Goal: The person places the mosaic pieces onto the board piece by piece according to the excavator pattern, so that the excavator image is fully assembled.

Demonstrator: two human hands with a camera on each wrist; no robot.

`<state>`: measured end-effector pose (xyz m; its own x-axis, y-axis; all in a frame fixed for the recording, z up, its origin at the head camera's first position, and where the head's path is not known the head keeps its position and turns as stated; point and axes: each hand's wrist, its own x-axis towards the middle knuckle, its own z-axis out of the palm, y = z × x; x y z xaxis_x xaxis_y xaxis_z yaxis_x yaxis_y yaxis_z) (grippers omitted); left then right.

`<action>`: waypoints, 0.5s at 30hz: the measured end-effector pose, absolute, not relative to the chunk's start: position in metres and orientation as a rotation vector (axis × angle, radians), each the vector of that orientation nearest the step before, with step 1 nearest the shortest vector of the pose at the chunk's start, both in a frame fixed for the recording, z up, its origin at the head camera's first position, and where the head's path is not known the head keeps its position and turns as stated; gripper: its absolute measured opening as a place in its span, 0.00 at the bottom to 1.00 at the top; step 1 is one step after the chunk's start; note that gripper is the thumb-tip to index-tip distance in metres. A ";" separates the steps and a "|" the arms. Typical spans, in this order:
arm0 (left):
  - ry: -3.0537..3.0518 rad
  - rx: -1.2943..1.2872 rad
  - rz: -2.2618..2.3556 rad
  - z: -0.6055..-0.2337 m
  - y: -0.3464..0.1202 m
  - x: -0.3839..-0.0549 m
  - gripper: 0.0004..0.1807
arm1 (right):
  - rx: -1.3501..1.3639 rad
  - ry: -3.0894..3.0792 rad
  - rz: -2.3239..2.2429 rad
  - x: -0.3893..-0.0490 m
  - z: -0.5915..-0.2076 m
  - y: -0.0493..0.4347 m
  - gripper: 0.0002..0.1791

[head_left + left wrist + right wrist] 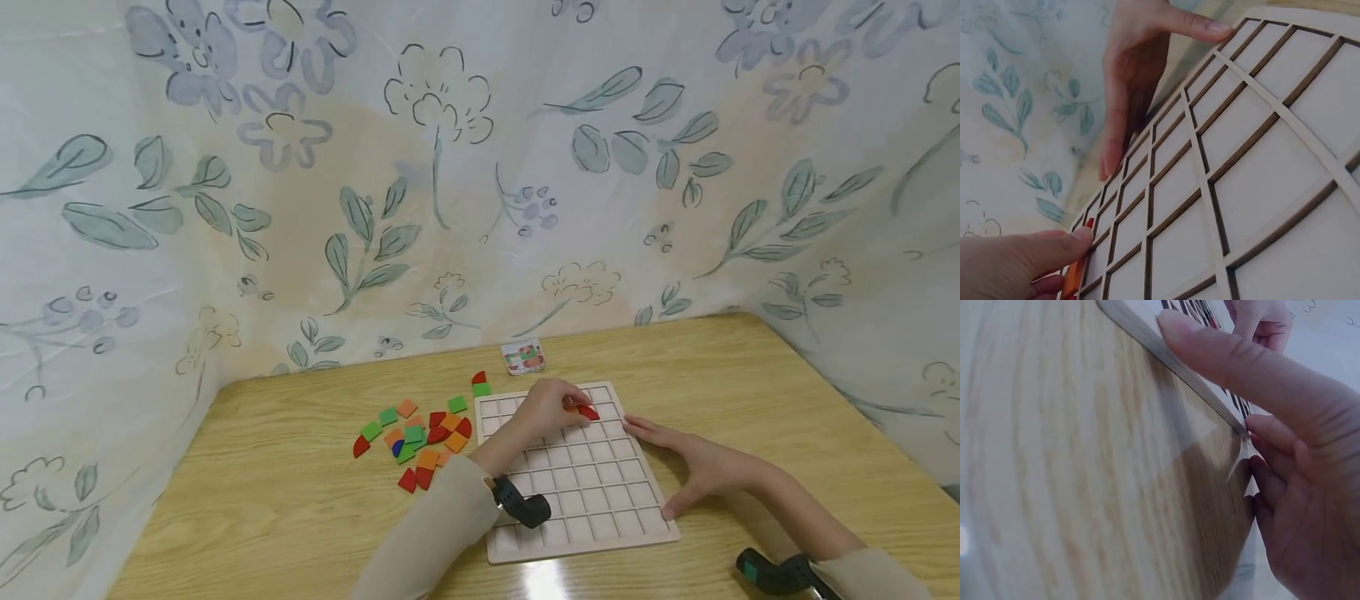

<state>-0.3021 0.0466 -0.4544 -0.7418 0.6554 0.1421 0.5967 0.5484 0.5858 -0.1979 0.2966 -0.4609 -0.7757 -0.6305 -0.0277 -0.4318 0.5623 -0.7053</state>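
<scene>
- Currently, my left hand (551, 406) is closed to a narrow pinch over the upper part of the grid board (573, 477), with an orange piece (1074, 279) between thumb and fingers.
- A red piece (588, 412) shows right at those fingertips, over the board's upper right cells; I can't tell whether I grip it too or it lies in a cell.
- My right hand (705, 462) is spread wide along the board's right edge, fingertips at the upper stretch of that side, thumb on the near right corner.
- The board lies flat on the worktop (300, 483), its square cells divided by thin raised strips; my left forearm crosses above some of them.
- Left of the board I have a loose heap of coloured pieces (414, 434): squares and rounded wedges, mostly green, orange and red, partly overlapping.
- Just beyond the board's far edge lies a small patterned card (522, 357).
</scene>
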 end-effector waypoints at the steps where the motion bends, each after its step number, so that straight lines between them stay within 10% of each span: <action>1: 2.680 1.089 0.962 -0.455 0.046 -0.302 0.13 | -0.876 2.523 -1.023 -0.198 -0.461 0.296 0.58; 15: 2.665 1.098 0.982 -0.456 0.044 -0.301 0.14 | -0.857 2.508 -1.040 -0.198 -0.463 0.297 0.58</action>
